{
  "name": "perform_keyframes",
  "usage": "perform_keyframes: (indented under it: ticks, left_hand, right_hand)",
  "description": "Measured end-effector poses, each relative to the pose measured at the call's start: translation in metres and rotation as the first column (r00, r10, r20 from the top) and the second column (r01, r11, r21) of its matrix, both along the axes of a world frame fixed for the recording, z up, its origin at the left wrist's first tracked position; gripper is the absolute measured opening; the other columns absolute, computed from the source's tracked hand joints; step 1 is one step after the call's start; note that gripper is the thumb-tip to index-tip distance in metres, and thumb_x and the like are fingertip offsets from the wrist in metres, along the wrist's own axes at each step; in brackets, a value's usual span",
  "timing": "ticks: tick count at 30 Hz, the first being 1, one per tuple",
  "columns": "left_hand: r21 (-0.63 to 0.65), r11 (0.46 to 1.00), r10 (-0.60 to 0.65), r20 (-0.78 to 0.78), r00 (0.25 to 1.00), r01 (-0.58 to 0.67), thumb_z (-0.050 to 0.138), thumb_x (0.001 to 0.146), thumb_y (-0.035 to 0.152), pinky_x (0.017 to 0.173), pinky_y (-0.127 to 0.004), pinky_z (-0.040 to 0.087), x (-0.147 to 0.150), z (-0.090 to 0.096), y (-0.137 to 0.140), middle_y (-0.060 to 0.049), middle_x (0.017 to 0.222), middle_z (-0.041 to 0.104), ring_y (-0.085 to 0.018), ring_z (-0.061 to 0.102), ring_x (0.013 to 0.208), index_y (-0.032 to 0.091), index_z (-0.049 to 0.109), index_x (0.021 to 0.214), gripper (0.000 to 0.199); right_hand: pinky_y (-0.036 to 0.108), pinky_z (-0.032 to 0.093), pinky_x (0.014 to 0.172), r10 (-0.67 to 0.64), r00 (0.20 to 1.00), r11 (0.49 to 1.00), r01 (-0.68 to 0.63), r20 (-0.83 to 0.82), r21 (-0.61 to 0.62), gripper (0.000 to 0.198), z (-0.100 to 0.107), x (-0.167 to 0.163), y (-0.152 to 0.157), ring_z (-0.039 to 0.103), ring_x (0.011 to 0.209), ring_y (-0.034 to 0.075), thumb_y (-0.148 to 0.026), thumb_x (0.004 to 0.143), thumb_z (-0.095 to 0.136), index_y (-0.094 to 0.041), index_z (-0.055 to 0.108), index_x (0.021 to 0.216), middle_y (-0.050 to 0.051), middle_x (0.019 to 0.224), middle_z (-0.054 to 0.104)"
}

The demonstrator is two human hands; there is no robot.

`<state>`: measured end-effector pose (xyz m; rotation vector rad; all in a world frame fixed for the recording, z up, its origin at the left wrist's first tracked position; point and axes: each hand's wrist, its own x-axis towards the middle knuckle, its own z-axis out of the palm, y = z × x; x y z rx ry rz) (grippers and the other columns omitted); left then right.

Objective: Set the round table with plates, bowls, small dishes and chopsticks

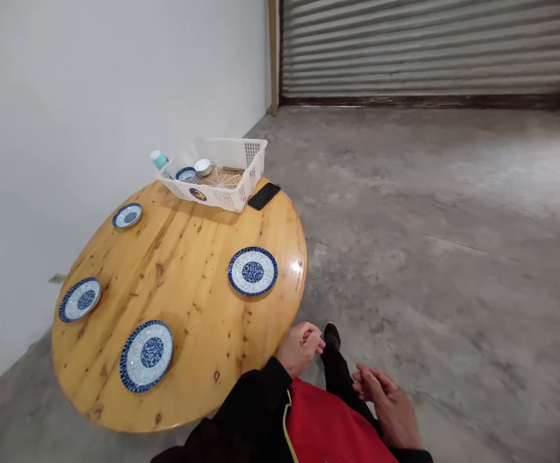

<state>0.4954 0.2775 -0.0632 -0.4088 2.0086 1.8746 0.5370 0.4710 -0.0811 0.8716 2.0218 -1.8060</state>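
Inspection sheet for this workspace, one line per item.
Surface: round wooden table, glossy, knotted, glare near its right edge.
Job's things: four blue-and-white plates, spaced apart.
Clutter: white basket holding small dishes; black phone beside it; bottle at its left end, inside or behind unclear.
Hands: left hand at the table edge, fingers curled; right hand off the table, fingers bent; no held item seen.
Cables: nothing seen.
Surroundings: white wall, concrete floor, lowered metal shutter.
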Motion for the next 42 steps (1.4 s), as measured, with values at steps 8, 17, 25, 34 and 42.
perform_keyframes:
  ticks: [8, 17, 25, 34, 42]
  left_hand:
    - [-0.098, 0.964, 0.245, -0.028, 0.969, -0.247, 0.051, 0.092, 0.022, 0.065, -0.024, 0.049, -0.097, 0.023, 0.078, -0.003, 0.077, 0.073, -0.012, 0.066, 0.062, 0.017, 0.060, 0.085, 0.013]
    - [-0.187, 0.888, 0.421, -0.035, 0.906, -0.420, 0.052, 0.092, 0.026, 0.064, -0.023, 0.049, -0.138, 0.034, 0.102, -0.001, 0.075, 0.072, -0.012, 0.067, 0.062, 0.018, 0.060, 0.085, 0.013]
    - [-0.160, 0.819, 0.542, -0.099, 0.835, -0.551, 0.050, 0.094, 0.030, 0.064, -0.024, 0.049, -0.205, 0.023, 0.075, -0.003, 0.079, 0.073, -0.013, 0.067, 0.063, 0.018, 0.060, 0.088, 0.017]
    - [-0.114, 0.711, 0.669, -0.194, 0.717, -0.694, 0.049, 0.094, 0.034, 0.068, -0.025, 0.052, -0.246, 0.029, 0.026, -0.002, 0.080, 0.074, -0.015, 0.071, 0.069, 0.021, 0.059, 0.085, 0.019]
    - [-0.243, 0.526, 0.724, -0.375, 0.579, -0.815, 0.047, 0.096, 0.035, 0.072, -0.026, 0.053, -0.233, 0.065, -0.046, -0.003, 0.085, 0.075, -0.016, 0.072, 0.073, 0.020, 0.062, 0.092, 0.021]
  right_hand:
    - [0.033, 0.057, 0.057, 0.138, 0.984, 0.990, -0.135, -0.117, 0.031, 0.067, 0.003, -0.158, 0.100, 0.069, 0.063, 0.023, -0.073, 0.053, 0.074, -0.014, 0.073, 0.086, 0.010, 0.074, 0.075]
    - [0.032, 0.056, 0.056, 0.376, 0.920, 0.918, -0.386, -0.109, -0.095, 0.065, 0.001, -0.264, 0.095, 0.069, 0.063, 0.023, -0.072, 0.053, 0.078, -0.016, 0.072, 0.086, 0.008, 0.072, 0.074]
    - [0.030, 0.053, 0.052, 0.591, 0.793, 0.790, -0.606, -0.146, -0.095, 0.057, 0.007, -0.340, 0.043, 0.066, 0.058, 0.021, -0.070, 0.052, 0.077, -0.019, 0.067, 0.075, 0.006, 0.070, 0.072]
    - [0.031, 0.054, 0.053, 0.681, 0.717, 0.726, -0.687, -0.151, 0.011, 0.069, 0.032, -0.426, -0.007, 0.066, 0.059, 0.021, -0.076, 0.049, 0.077, -0.016, 0.072, 0.083, 0.008, 0.070, 0.072]
    - [0.032, 0.054, 0.055, 0.772, 0.548, 0.607, -0.786, -0.320, 0.119, 0.066, 0.076, -0.498, -0.065, 0.065, 0.061, 0.021, -0.076, 0.058, 0.078, -0.017, 0.074, 0.086, 0.009, 0.073, 0.073]
